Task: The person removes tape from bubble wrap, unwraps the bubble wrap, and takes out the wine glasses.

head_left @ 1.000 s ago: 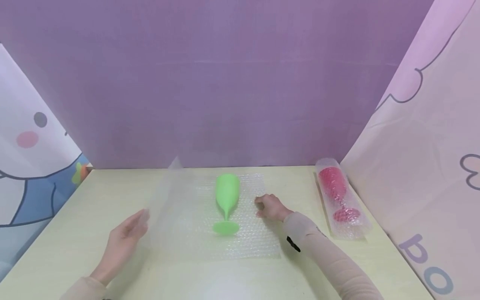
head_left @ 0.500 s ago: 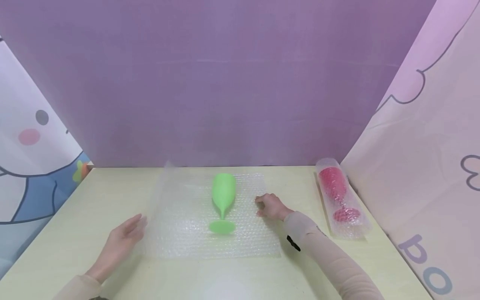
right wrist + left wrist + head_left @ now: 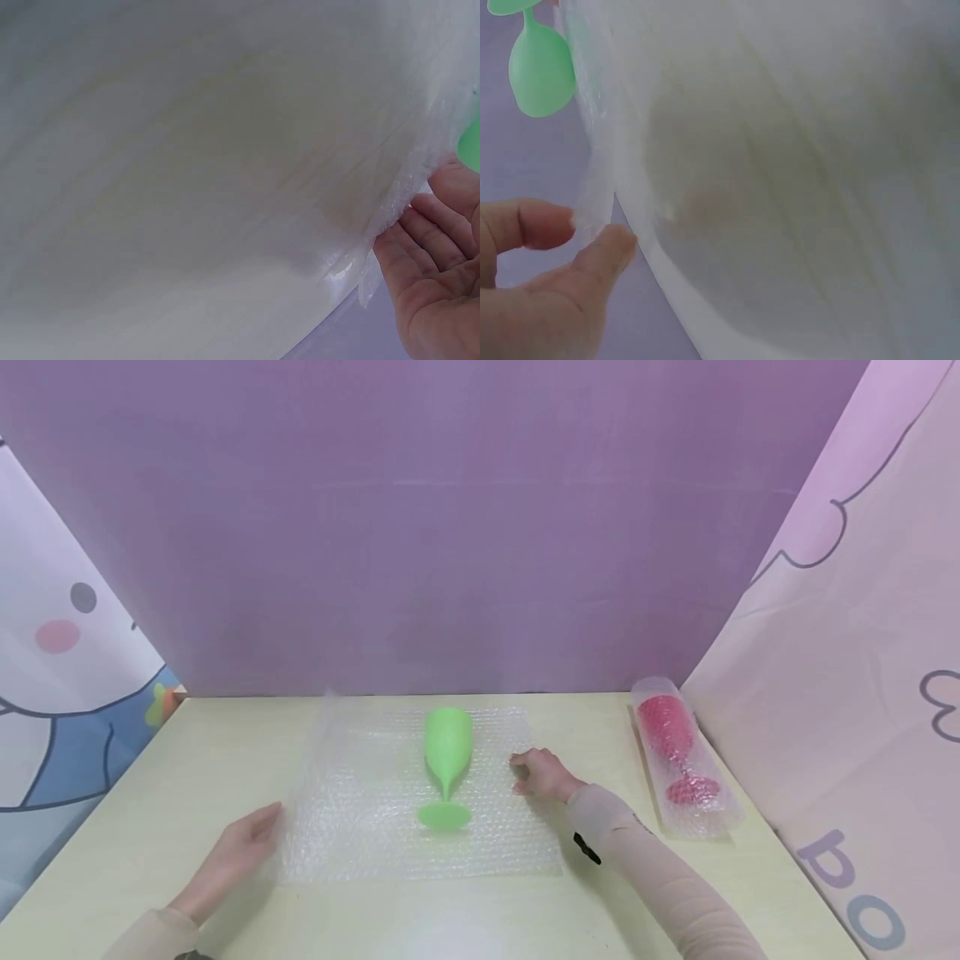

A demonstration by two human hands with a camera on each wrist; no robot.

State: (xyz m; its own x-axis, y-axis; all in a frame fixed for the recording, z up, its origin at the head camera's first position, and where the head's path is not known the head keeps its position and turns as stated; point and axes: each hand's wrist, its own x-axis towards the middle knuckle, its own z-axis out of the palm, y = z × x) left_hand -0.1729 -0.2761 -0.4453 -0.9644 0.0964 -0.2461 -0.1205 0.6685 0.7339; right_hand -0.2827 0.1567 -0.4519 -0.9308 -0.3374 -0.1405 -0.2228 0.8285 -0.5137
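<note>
A green goblet (image 3: 448,752) lies on its side on a clear sheet of bubble wrap (image 3: 360,810), its foot toward the near edge of the table. My left hand (image 3: 236,858) is at the sheet's left edge. In the left wrist view its thumb and forefinger stand apart, with the thin plastic edge between them. At the opposite edge, my right hand (image 3: 546,775) touches the wrap with bent, relaxed fingers. The right wrist view has the thumb and fingertips of that hand (image 3: 435,255) along the crinkled edge, with a gap between them.
At the right of the pale table (image 3: 375,922) lies a red goblet (image 3: 666,731) wrapped in bubble wrap. A purple cloth wall (image 3: 450,527) rises behind the table. Printed fabric panels stand on both sides.
My left hand has moved left and down, and the raised left part of the wrap has come down flatter. The green goblet has shifted slightly left. My right hand has stayed put.
</note>
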